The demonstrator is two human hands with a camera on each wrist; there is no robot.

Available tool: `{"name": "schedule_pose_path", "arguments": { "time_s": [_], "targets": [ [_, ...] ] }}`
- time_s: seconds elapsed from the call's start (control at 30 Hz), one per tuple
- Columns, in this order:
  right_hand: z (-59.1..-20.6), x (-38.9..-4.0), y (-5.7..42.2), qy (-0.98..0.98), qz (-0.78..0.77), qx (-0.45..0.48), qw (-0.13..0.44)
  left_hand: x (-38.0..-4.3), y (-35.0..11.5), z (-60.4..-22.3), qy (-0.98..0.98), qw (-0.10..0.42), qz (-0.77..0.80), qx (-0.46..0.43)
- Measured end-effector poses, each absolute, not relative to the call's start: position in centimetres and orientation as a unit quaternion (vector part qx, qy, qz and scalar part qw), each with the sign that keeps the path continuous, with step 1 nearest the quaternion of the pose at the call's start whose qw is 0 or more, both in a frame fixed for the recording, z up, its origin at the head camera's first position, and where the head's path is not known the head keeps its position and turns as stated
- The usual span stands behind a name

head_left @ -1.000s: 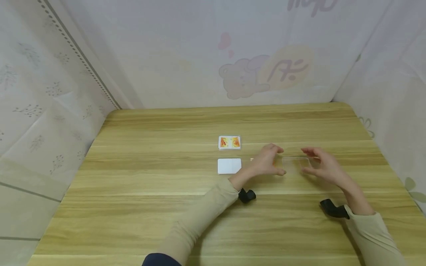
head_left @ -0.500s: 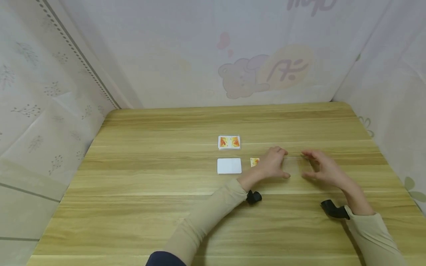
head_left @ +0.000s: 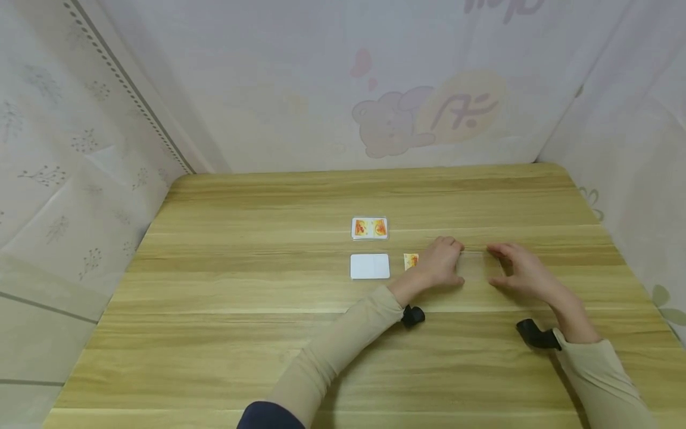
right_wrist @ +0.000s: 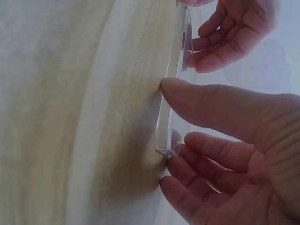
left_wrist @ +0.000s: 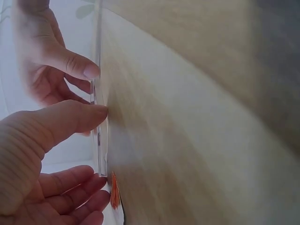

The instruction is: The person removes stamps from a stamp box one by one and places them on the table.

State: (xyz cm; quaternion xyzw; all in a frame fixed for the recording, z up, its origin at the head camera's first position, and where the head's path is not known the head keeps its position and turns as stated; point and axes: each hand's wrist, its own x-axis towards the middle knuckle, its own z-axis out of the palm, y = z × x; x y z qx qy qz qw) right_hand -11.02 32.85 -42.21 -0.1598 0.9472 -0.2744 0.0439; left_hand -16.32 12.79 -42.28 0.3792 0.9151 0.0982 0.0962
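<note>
Both ends of a transparent plastic case (head_left: 474,267) are being grasped: the left grip (head_left: 440,262) is pinching its left end and the right grip (head_left: 521,271) its right, thumbs pressing along the near long edge, fingers curling round toward the far one. Between the two, the case's middle is showing, its clear rim catching thin light. It is lying flat, right of centre, low over the wooden surface (head_left: 214,286); whether it is touching, I cannot tell. Just left of the left grip, a small orange-printed card (head_left: 410,260) is peeking out, partly hiding behind it. Further left, a white rounded-corner card (head_left: 370,266) is lying, a narrow strip of wood separating the two. Beyond the white one, a clear-cased card (head_left: 369,228) with orange pictures is lying parallel, near but apart. Nearer the person, black mounts (head_left: 538,335) are jutting from beige sleeves (head_left: 600,369). Broad wood grain is stretching leftward from the cards and rightward from the right grip to the side edges, and the far edge is meeting a bear-printed cloth (head_left: 393,125).
</note>
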Motion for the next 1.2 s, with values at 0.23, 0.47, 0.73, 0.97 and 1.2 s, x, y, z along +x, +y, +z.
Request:
{"name": "schedule_pose_path", "arguments": {
  "time_s": [0.23,0.47,0.73,0.97,1.2],
  "targets": [
    [-42.4,-11.1,33.1,0.946,-0.266,-0.183,0.019,-16.5,12.9,-42.2,0.914,0.094,0.096,0.383],
    [-42.5,-11.1,33.5,0.946,-0.265,-0.189,0.007,-16.6,12.8,-42.1,0.909,0.091,0.120,0.389],
    [-41.6,-11.2,33.8,0.940,-0.254,-0.224,-0.050,-16.9,12.2,-41.3,0.899,0.080,0.170,0.397],
    [-40.7,-11.2,33.7,0.924,-0.274,-0.254,-0.084,-17.2,11.2,-40.6,0.876,0.084,0.245,0.407],
    [-39.9,-10.9,33.2,0.911,-0.302,-0.263,-0.098,-17.2,10.0,-39.8,0.852,0.082,0.306,0.416]
  ]
}}
